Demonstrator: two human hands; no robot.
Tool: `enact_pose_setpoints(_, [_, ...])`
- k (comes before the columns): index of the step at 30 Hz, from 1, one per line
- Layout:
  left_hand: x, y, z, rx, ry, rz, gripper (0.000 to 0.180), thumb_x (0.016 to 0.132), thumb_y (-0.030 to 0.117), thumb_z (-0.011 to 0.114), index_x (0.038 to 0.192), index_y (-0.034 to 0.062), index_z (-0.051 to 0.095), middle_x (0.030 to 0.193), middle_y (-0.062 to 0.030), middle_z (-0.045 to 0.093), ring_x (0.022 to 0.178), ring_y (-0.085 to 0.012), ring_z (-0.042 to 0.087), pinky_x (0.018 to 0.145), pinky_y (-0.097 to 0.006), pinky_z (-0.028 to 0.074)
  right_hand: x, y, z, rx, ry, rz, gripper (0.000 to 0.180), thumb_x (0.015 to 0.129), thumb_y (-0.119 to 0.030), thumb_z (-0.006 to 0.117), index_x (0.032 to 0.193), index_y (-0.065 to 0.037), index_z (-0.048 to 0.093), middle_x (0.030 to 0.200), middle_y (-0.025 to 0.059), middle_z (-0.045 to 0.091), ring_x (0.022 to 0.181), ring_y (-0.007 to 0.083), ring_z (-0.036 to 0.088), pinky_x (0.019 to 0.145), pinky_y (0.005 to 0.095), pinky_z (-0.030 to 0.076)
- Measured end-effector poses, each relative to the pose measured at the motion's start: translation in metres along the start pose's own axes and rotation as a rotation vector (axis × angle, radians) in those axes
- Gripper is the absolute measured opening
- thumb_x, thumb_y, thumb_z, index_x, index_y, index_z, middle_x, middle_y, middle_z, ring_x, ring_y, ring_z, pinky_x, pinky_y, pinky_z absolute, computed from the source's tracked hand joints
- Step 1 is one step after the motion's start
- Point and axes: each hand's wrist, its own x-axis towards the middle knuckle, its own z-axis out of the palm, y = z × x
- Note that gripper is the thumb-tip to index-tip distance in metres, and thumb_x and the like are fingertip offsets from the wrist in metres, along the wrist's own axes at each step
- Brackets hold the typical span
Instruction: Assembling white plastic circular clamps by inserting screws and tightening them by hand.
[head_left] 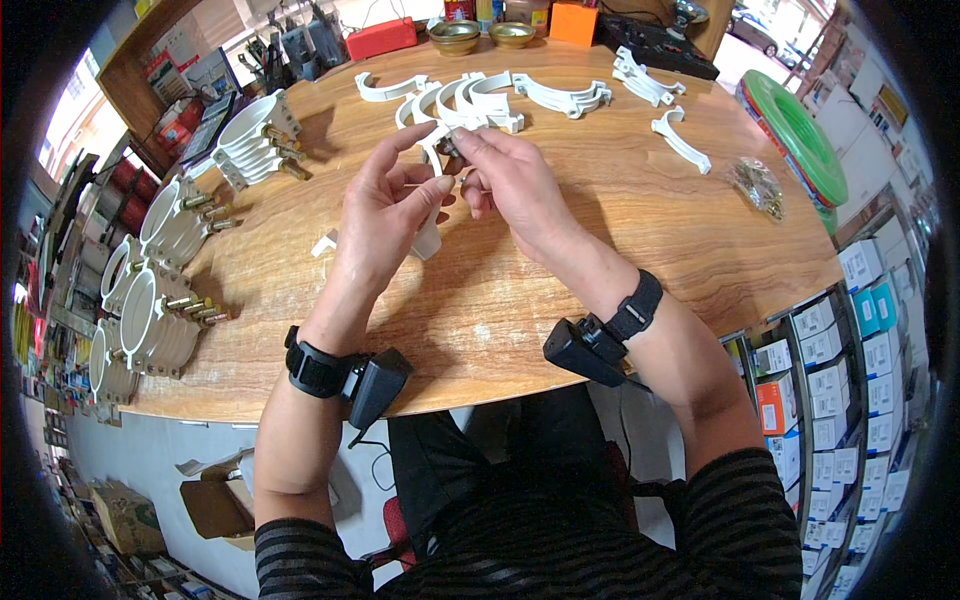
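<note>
Above the middle of the wooden table, my left hand (385,205) is closed on a white plastic pipe clamp half (428,240), thumb and fingers round its curved band. My right hand (515,185) is closed at the upper end of that piece, pinching a small dark metal fitting (447,147). The fingers partly cover the fitting, so its exact kind is unclear. A small white plastic piece (325,243) lies beside my left wrist. Just beyond my hands lie several loose clamp halves (470,97), with more white halves (565,97) to their right.
Stacks of round white clamps with brass-coloured bolts (160,320) line the table's left side. A clear bag of small metal hardware (757,188) and a green coil (795,130) are at the right. Along the back are a red case (382,40), metal bowls (455,38) and an orange box (573,23).
</note>
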Motion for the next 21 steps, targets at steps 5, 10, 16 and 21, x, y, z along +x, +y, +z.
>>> enact_pose_setpoints(5, [-0.0004,0.0011,0.0009,0.015,-0.01,-0.015,0.046,0.079,0.0,0.057,0.121,0.0085,0.042,0.078,-0.0061,0.057,0.07,-0.0095,0.056,0.059,-0.02,0.046,0.0025,0.0007,0.0016,-0.169,0.017,-0.05,0.024,0.085,-0.022,0.053,0.082,0.001,0.055,0.063,0.002,0.053,0.046,0.0052,0.044,0.037,0.019,0.035])
enact_pose_setpoints(10, [-0.0003,-0.0009,-0.0015,0.009,-0.007,-0.001,0.045,0.079,0.0,0.057,0.122,0.0087,0.042,0.078,-0.0061,0.057,0.071,-0.0101,0.057,0.06,-0.021,0.046,-0.0012,-0.0023,0.0036,0.015,0.034,-0.001,0.017,0.081,-0.014,0.057,0.082,0.002,0.055,0.063,0.0022,0.053,0.045,0.0052,0.044,0.037,0.0192,0.035])
enact_pose_setpoints(16, [0.0002,-0.0005,0.0,0.006,-0.017,-0.007,0.046,0.079,-0.001,0.056,0.122,0.0092,0.042,0.08,-0.0069,0.058,0.071,-0.01,0.057,0.061,-0.021,0.047,0.0015,0.0004,0.0015,-0.162,0.015,-0.047,0.023,0.085,-0.021,0.052,0.084,0.001,0.055,0.064,0.0023,0.052,0.045,0.0054,0.044,0.038,0.0189,0.034])
enact_pose_setpoints(21, [-0.0006,-0.0006,-0.0014,0.015,-0.015,0.001,0.046,0.079,0.0,0.056,0.122,0.0091,0.042,0.08,-0.0073,0.058,0.071,-0.0108,0.058,0.062,-0.022,0.047,-0.0002,-0.0004,0.0036,-0.099,0.017,-0.039,0.02,0.083,-0.018,0.055,0.083,0.002,0.055,0.064,0.0026,0.053,0.046,0.0052,0.044,0.038,0.0188,0.034])
